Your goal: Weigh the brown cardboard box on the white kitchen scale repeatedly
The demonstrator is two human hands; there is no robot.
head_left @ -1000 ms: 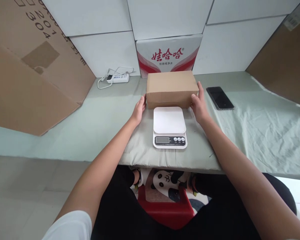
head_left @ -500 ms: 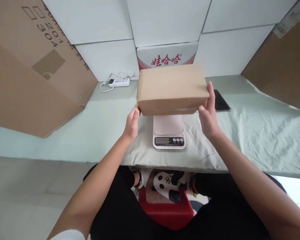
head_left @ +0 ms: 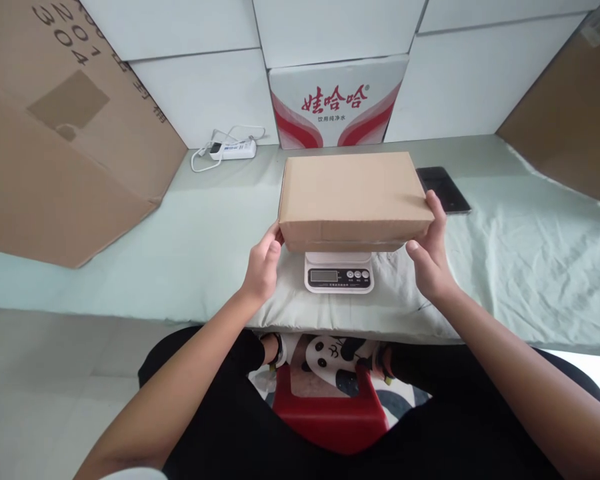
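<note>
A plain brown cardboard box (head_left: pixel 353 197) is held flat over the white kitchen scale (head_left: pixel 339 275), covering its platform; only the scale's display and buttons show below the box's front edge. My left hand (head_left: pixel 261 267) grips the box's left end and my right hand (head_left: pixel 430 257) grips its right end. Whether the box rests on the scale or hovers just above it cannot be told.
The scale stands on a pale green cloth (head_left: pixel 505 267) over the table. A black phone (head_left: pixel 443 189) lies behind the box at right, a white power strip (head_left: pixel 233 149) at back left, a red-and-white printed carton (head_left: pixel 337 103) against the wall, and large cardboard sheets (head_left: pixel 55 147) on both sides.
Both hands lifted the box from the table behind the scale, brought it toward me and lowered it over the scale's platform.
</note>
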